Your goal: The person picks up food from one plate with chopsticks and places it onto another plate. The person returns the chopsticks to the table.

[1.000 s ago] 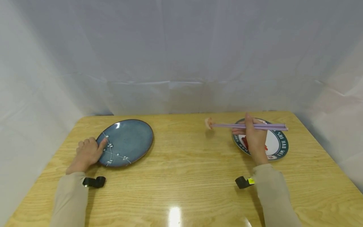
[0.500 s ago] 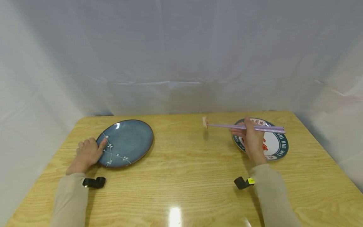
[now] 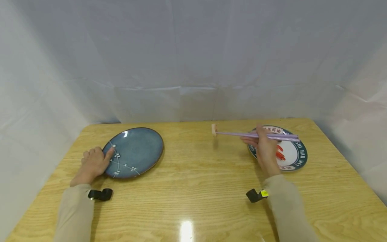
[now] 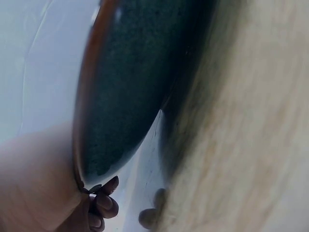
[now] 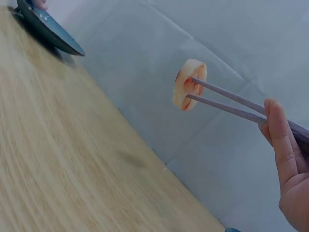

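Observation:
My left hand (image 3: 93, 163) grips the near-left rim of a blue oval plate (image 3: 140, 144) with white blossoms, its thumb on top. In the left wrist view, the fingertips (image 4: 107, 203) show below the plate's brown edge (image 4: 79, 121). My right hand (image 3: 266, 149) holds a pair of light purple chopsticks (image 3: 232, 133). Their tips pinch a curled, shrimp-like piece of food (image 5: 189, 84), pale with orange-red marks, above the table between the plates. Behind the right hand lies a white plate with a dark green lettered rim (image 3: 300, 153), partly hidden. Red strips of food (image 3: 280, 156) lie on it.
Both plates stand on a light wooden table (image 3: 187, 188). A pale sheet (image 3: 193, 67) hangs behind the table's back edge and along both sides. Each wrist carries a small black camera, the left one (image 3: 104, 194) and the right one (image 3: 255, 195).
My right hand has moved slightly left, carrying the chopsticks and the pinched piece. More red strips now show on the lettered plate. My left hand and the blue plate have stayed still.

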`<act>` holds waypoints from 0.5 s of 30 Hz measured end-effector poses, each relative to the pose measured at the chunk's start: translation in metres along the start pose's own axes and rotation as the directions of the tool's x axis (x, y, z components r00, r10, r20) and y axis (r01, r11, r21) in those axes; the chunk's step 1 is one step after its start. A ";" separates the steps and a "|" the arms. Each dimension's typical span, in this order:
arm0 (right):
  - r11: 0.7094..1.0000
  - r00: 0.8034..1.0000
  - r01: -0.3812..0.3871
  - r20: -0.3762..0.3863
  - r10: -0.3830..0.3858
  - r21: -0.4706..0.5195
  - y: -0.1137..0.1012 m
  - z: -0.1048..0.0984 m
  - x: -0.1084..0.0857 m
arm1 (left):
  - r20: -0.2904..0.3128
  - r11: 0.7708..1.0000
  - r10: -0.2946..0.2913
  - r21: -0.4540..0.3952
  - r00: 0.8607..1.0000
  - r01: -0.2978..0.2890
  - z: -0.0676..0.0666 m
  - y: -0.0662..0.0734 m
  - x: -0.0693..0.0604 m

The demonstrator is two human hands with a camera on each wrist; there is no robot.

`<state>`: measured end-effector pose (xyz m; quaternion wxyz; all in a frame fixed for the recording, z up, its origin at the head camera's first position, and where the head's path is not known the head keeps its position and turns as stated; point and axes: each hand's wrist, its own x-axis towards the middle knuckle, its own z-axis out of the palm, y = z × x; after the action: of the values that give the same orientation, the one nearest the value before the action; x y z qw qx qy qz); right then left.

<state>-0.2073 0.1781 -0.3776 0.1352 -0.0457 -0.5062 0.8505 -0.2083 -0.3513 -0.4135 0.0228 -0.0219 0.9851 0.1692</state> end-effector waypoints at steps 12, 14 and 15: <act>0.995 0.998 -0.048 0.037 0.045 0.087 0.004 0.007 -0.001 | -0.002 1.000 0.004 -0.001 1.000 -0.004 0.002 0.000 0.000; 0.995 0.998 -0.049 0.040 0.045 0.088 0.005 0.008 0.000 | -0.001 1.000 0.004 -0.003 1.000 -0.004 0.002 0.000 0.000; 0.995 0.998 -0.048 0.040 0.045 0.088 0.005 0.009 0.000 | -0.001 1.000 0.004 -0.002 1.000 -0.004 0.002 0.000 0.000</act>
<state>-0.2097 0.1681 -0.3775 0.1079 -0.0353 -0.4689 0.8759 -0.2079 -0.3503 -0.4150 0.0222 -0.0200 0.9849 0.1703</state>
